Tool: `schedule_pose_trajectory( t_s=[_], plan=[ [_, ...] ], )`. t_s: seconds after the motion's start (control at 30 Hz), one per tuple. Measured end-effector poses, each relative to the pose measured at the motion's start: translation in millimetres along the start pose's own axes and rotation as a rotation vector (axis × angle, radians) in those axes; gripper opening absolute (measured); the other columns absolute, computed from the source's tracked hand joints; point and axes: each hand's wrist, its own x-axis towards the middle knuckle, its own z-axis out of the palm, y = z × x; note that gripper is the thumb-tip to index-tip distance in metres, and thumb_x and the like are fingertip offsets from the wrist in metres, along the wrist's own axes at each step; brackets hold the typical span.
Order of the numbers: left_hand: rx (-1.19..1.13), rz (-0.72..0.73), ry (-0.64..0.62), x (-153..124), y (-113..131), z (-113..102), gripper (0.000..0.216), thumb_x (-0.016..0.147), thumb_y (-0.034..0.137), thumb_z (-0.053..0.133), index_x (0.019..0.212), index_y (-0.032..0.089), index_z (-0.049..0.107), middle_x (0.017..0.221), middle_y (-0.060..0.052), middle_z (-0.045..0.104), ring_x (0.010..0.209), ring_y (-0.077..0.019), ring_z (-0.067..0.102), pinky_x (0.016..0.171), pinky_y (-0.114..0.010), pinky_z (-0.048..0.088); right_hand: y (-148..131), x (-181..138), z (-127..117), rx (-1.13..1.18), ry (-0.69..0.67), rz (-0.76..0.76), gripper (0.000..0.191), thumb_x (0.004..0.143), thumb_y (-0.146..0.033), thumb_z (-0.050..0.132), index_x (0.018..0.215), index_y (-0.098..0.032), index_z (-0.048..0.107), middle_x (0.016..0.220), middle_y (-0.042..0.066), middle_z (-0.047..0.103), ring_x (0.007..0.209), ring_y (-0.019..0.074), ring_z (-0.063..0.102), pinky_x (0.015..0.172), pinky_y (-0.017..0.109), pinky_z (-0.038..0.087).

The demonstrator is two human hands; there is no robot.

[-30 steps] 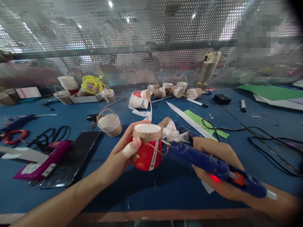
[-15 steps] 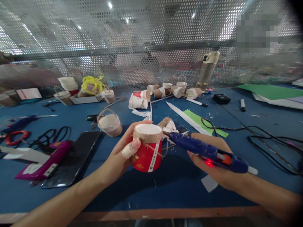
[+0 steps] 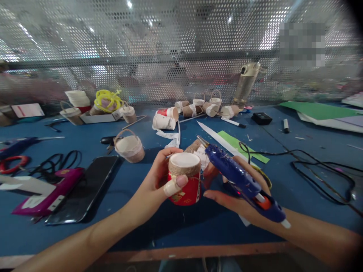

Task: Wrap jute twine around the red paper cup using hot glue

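My left hand (image 3: 154,185) is wrapped round a red paper cup (image 3: 188,194), its thumb across the front. Brown twine (image 3: 185,169) circles the cup just below its white rim. A blue glue gun (image 3: 234,172) rests in my right hand (image 3: 241,204), its metal nozzle pointing up and to the left, apart from the cup. Fingers of that hand reach towards the cup's right side; whether they touch it or the twine I cannot tell. Behind the cup lie a twine-wrapped piece (image 3: 193,146) and crumpled white material, partly hidden.
A small twine-wrapped cup basket (image 3: 129,148) stands to the left, beside a black phone (image 3: 85,189) and a magenta tool (image 3: 51,192). Farther back are several wrapped cups, a bottle (image 3: 246,85) and green paper (image 3: 317,108). A dark cord (image 3: 306,153) trails across the right side.
The glue gun's nozzle has swung up and away from the cup's twine. My left hand has shifted the cup slightly right and turned it. My right fingers have come closer to its side.
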Motion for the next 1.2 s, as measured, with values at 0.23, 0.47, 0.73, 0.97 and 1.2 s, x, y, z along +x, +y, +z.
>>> schedule_pose_trajectory(
  t_s=[0.23,0.47,0.73,0.97,1.2],
  plan=[
    [0.075,0.010,0.028,0.7,3.8,1.0,0.041,0.092,0.040,0.082,0.127,0.034,0.064,0.120,-0.002,0.073,0.111,-0.0242,0.067,0.093,-0.031,0.053,1.3,-0.4,3.4,0.069,0.046,-0.072,0.032,0.079,-0.025,0.094,0.100,-0.031,0.071,0.086,-0.003,0.076,0.068,0.0162,0.071,0.066,0.030,0.062],
    [0.084,-0.012,0.030,-0.6,1.2,-2.5,0.041,0.094,0.040,0.079,0.130,0.034,0.062,0.123,-0.004,0.072,0.113,-0.0260,0.066,0.095,-0.034,0.053,1.1,-0.3,0.5,0.156,0.079,-0.060,0.021,0.090,-0.020,0.084,0.101,-0.033,0.072,0.093,-0.004,0.076,0.076,0.0145,0.071,0.074,0.030,0.061],
    [0.043,-0.035,0.033,-1.9,2.2,-2.1,0.042,0.093,0.040,0.081,0.130,0.034,0.062,0.124,-0.003,0.073,0.111,-0.0258,0.067,0.095,-0.035,0.053,1.5,1.3,-0.3,0.275,0.071,0.067,0.018,0.089,-0.021,0.087,0.092,-0.029,0.071,0.088,-0.005,0.075,0.064,0.0099,0.065,0.059,0.023,0.055],
    [-0.030,-0.087,0.024,-2.0,6.2,5.8,0.041,0.090,0.040,0.082,0.126,0.033,0.064,0.117,-0.003,0.074,0.104,-0.0246,0.068,0.087,-0.033,0.055,-6.3,13.7,-3.0,0.400,-0.018,0.210,0.027,0.085,-0.025,0.089,0.081,-0.025,0.062,0.083,-0.006,0.071,0.058,0.0084,0.065,0.060,0.024,0.061],
    [-0.074,-0.109,-0.001,-0.3,6.6,8.0,0.034,0.091,0.040,0.082,0.121,0.033,0.067,0.117,-0.002,0.074,0.103,-0.0225,0.069,0.085,-0.029,0.055,-2.6,19.1,-4.6,0.411,-0.066,0.338,0.031,0.083,-0.036,0.088,0.078,-0.024,0.060,0.084,-0.005,0.067,0.058,0.0093,0.065,0.065,0.027,0.062]
  ],
)
